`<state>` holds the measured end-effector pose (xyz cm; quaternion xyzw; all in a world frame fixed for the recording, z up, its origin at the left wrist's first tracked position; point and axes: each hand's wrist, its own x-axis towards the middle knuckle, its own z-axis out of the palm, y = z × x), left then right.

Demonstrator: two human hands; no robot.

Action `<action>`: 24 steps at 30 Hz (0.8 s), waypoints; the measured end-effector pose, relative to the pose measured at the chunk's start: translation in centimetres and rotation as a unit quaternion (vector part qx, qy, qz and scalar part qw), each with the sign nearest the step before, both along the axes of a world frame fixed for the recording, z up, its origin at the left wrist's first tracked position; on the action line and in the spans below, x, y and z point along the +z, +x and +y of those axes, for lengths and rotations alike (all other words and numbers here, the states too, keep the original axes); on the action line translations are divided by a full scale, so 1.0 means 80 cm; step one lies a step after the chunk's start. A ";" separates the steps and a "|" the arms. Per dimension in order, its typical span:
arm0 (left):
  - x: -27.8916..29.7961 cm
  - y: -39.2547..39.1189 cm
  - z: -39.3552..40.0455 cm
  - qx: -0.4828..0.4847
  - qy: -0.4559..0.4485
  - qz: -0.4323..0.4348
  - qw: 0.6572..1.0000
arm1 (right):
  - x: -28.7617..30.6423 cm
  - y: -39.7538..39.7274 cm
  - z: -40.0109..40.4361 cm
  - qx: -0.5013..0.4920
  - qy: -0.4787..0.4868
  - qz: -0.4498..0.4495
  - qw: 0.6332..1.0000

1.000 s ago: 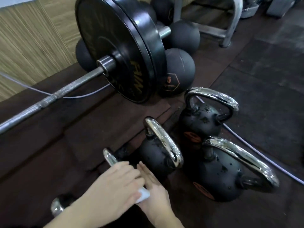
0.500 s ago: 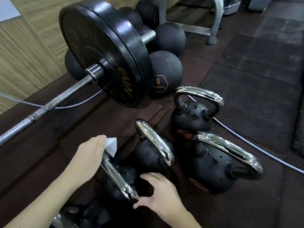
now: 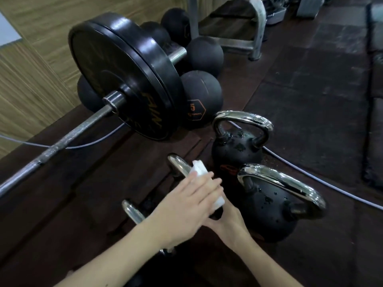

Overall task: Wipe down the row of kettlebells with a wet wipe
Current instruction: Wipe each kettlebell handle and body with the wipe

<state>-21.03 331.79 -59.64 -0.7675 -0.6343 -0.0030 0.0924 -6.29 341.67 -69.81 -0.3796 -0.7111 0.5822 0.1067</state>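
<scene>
The left hand covers most of the middle kettlebell, leaving only one chrome handle end in view. The wet wipe is half hidden under its fingers. At lower centre, another kettlebell is mostly hidden behind the forearm. The barbell runs off the left edge.

The left hand lies palm-down over the chrome handle of a middle kettlebell, pressing a folded white wet wipe against it; the wipe shows at the fingertips and below the little finger. The right hand sits just beneath, touching that kettlebell's dark body. To the right stand two black kettlebells, the far one and the near one, both speckled with droplets. Another chrome handle shows left of the left wrist. Behind lie a loaded barbell and medicine balls on the dark rubber floor.
</scene>
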 end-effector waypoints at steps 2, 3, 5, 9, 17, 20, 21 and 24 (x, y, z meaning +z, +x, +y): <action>0.007 -0.002 0.002 -0.039 -0.034 0.008 0.999 | -0.008 -0.002 -0.001 -0.009 0.019 -0.010 1.000; 0.010 -0.009 0.008 -0.041 -0.037 -0.001 0.999 | -0.012 -0.002 -0.002 -0.015 0.032 -0.011 0.999; 0.014 -0.034 0.028 0.011 -0.025 -0.028 0.999 | -0.014 -0.003 -0.001 -0.052 -0.011 0.018 0.998; 0.024 -0.086 0.059 0.230 -0.032 -0.219 0.948 | -0.009 -0.006 -0.005 -0.073 -0.021 0.043 0.996; 0.029 -0.038 0.025 0.065 -0.032 -0.117 0.990 | -0.005 -0.005 -0.004 -0.072 -0.037 0.037 0.996; 0.034 -0.043 0.025 0.082 -0.043 -0.185 0.978 | -0.003 -0.006 -0.003 -0.074 -0.044 0.031 0.996; 0.035 -0.050 0.028 0.110 -0.037 -0.215 0.970 | -0.002 -0.006 -0.004 -0.072 -0.039 0.030 0.996; 0.044 -0.058 0.043 0.205 -0.043 -0.294 0.932 | 0.000 -0.004 -0.005 -0.070 -0.032 0.038 0.996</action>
